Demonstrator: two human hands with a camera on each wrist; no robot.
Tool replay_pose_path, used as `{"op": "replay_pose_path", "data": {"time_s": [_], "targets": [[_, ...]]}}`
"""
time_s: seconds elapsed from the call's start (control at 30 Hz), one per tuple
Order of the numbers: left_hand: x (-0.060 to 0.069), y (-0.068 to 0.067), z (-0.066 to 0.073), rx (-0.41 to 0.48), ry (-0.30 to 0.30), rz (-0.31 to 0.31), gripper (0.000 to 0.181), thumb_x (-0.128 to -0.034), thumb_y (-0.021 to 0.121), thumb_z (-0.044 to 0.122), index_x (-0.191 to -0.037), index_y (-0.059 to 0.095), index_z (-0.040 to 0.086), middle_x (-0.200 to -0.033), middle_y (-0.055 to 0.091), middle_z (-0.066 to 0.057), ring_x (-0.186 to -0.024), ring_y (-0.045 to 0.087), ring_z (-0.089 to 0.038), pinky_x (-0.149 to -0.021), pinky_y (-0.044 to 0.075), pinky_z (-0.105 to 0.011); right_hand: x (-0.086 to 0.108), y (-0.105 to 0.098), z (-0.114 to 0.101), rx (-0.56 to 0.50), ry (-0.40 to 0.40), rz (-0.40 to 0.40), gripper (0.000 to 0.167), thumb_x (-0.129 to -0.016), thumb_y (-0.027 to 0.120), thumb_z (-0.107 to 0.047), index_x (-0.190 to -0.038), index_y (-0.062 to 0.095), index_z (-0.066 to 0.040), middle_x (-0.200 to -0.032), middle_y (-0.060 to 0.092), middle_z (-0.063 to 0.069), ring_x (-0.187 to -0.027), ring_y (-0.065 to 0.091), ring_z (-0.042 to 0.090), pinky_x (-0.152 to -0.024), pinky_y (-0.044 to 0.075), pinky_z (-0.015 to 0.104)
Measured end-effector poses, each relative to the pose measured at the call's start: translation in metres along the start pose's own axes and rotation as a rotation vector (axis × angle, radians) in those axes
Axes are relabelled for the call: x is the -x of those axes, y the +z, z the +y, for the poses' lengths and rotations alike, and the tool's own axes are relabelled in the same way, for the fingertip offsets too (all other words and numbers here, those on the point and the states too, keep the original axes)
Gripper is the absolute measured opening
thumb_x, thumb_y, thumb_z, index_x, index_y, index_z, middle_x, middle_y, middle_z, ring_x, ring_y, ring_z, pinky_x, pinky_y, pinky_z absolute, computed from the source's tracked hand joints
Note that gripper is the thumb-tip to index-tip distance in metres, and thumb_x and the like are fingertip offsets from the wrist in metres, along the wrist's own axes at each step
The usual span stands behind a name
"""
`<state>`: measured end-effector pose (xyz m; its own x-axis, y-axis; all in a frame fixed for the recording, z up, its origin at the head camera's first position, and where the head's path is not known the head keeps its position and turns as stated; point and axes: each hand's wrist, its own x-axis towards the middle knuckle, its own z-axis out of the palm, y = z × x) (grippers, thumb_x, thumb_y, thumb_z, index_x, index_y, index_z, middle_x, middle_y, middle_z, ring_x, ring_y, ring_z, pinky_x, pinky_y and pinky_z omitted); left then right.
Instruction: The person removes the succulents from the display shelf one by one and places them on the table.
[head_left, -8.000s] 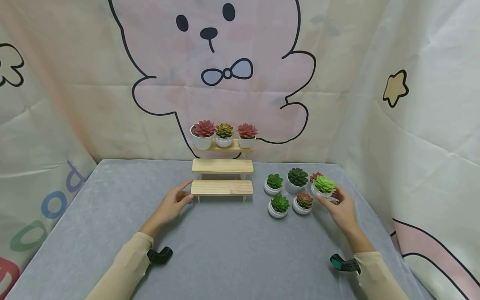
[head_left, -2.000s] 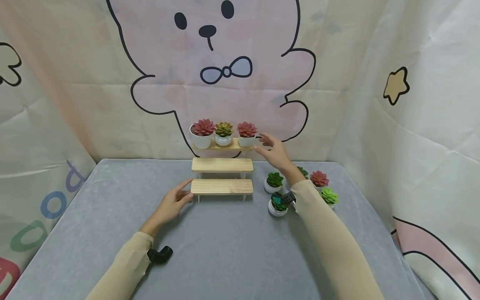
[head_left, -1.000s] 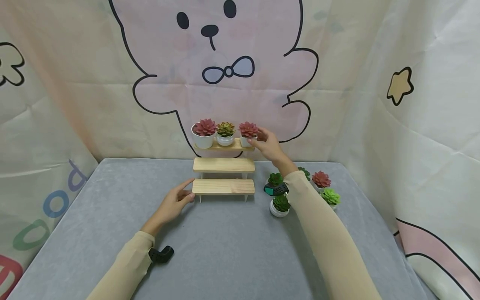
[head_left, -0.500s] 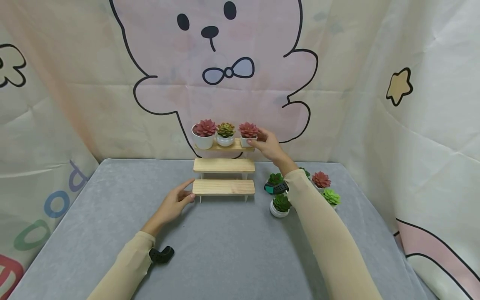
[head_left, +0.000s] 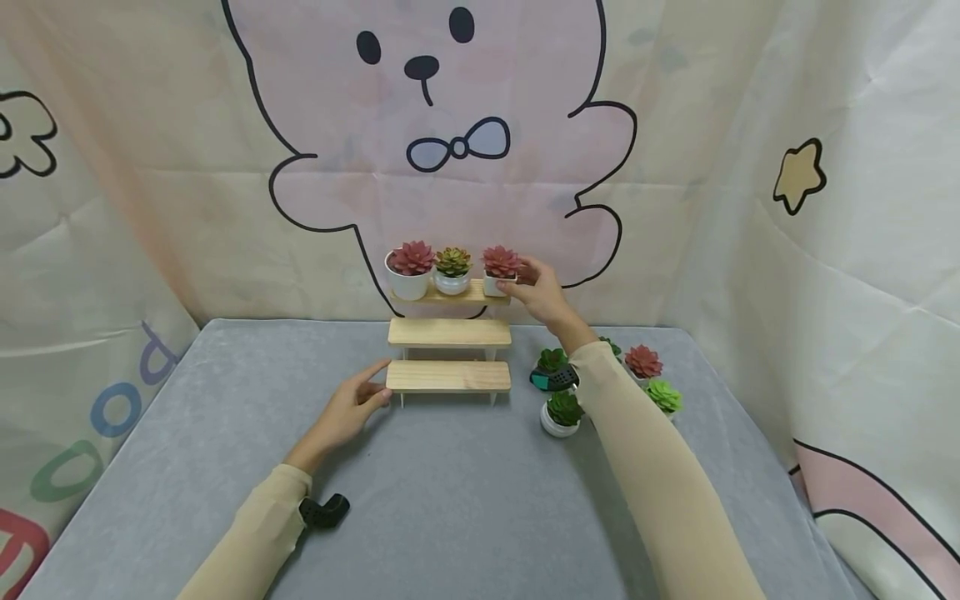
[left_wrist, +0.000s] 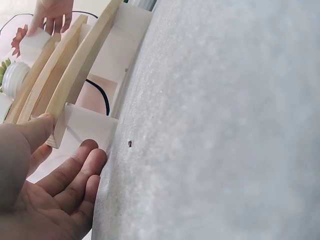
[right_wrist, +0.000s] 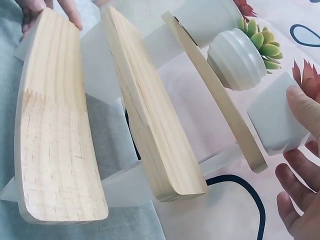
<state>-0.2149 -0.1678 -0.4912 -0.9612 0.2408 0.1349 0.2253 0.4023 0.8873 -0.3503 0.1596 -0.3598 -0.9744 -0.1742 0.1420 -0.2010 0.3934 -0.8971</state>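
Note:
A three-tier wooden plant stand (head_left: 448, 377) is at the middle of the table's back part. My left hand (head_left: 347, 410) holds the left end of its lowest plank, thumb and forefinger on either side of the end. On the top plank (head_left: 471, 293) are a red succulent in a round white pot (head_left: 408, 283) and a yellow-green succulent (head_left: 452, 262) in a ribbed white pot. At that plank's right end, my right hand (head_left: 542, 293) pinches the square white pot (right_wrist: 277, 117) of another red succulent (head_left: 501, 262). Whether this pot bears on the plank, I cannot tell.
Right of the stand, several potted succulents stand on the grey cloth: a green one (head_left: 562, 410), another green one (head_left: 552, 360), a red one (head_left: 643, 361) and a bright green one (head_left: 663, 395). My right forearm (head_left: 652, 450) partly hides this group. A printed curtain (head_left: 675, 233) hangs behind.
My right hand has left the bright green succulent, reached the top plank and gripped the red succulent's square pot there. That pot shifts slightly rightward. My left hand stays on the stand.

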Motion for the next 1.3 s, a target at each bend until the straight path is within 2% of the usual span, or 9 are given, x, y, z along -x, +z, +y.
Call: {"op": "replay_pose_path", "data": {"time_s": [0.33, 0.57, 0.87, 1.03, 1.17, 1.3], "targets": [[0.0, 0.0, -0.001, 0.001, 0.005, -0.002, 0.057, -0.1039, 0.057, 0.014, -0.156, 0.037, 0.005, -0.122, 0.068, -0.03, -0.102, 0.072, -0.034, -0.089, 0.056, -0.046, 0.007, -0.008, -0.004, 0.006, -0.076, -0.006, 0.053, -0.093, 0.075, -0.017, -0.141, 0.056, -0.01, -0.136, 0.063, 0.016, -0.114, 0.058, 0.026, -0.091, 0.046, 0.032], [0.0, 0.0, -0.001, -0.006, 0.002, 0.007, 0.057, -0.1036, 0.058, 0.013, -0.156, 0.037, 0.006, -0.12, 0.07, -0.029, -0.1, 0.072, -0.033, -0.088, 0.056, -0.045, 0.013, -0.016, -0.007, 0.019, -0.086, -0.01, 0.055, -0.093, 0.076, -0.019, -0.142, 0.054, -0.01, -0.139, 0.062, 0.016, -0.122, 0.06, 0.031, -0.104, 0.048, 0.045], [0.0, 0.0, 0.0, -0.006, 0.019, 0.006, 0.057, -0.104, 0.057, 0.014, -0.156, 0.037, 0.003, -0.121, 0.069, -0.031, -0.101, 0.072, -0.035, -0.087, 0.057, -0.045, 0.025, -0.026, -0.011, 0.029, -0.097, -0.028, 0.059, -0.092, 0.076, -0.017, -0.146, 0.051, -0.01, -0.144, 0.058, 0.016, -0.125, 0.061, 0.034, -0.105, 0.05, 0.049], [0.0, -0.001, 0.001, -0.018, 0.018, 0.002, 0.057, -0.1041, 0.057, 0.014, -0.156, 0.036, 0.002, -0.121, 0.069, -0.03, -0.1, 0.073, -0.034, -0.086, 0.057, -0.042, 0.035, -0.034, -0.013, 0.03, -0.13, -0.045, 0.059, -0.092, 0.075, -0.015, -0.146, 0.051, -0.008, -0.143, 0.059, 0.017, -0.12, 0.062, 0.033, -0.098, 0.053, 0.038], [-0.001, -0.001, 0.001, -0.021, 0.014, 0.006, 0.057, -0.1037, 0.058, 0.013, -0.156, 0.037, 0.004, -0.121, 0.069, -0.03, -0.1, 0.073, -0.033, -0.086, 0.057, -0.042, 0.045, -0.044, -0.014, 0.04, -0.165, -0.055, 0.058, -0.092, 0.074, -0.011, -0.145, 0.05, -0.006, -0.14, 0.06, 0.019, -0.109, 0.065, 0.022, -0.088, 0.053, 0.023], [-0.001, -0.001, 0.0, -0.019, 0.014, 0.004, 0.057, -0.1033, 0.058, 0.012, -0.156, 0.037, 0.005, -0.121, 0.069, -0.029, -0.1, 0.073, -0.033, -0.087, 0.056, -0.044, 0.057, -0.054, -0.014, 0.038, -0.189, -0.072, 0.057, -0.092, 0.073, -0.007, -0.144, 0.05, -0.004, -0.138, 0.06, 0.021, -0.098, 0.065, 0.008, -0.082, 0.053, 0.018]]}}
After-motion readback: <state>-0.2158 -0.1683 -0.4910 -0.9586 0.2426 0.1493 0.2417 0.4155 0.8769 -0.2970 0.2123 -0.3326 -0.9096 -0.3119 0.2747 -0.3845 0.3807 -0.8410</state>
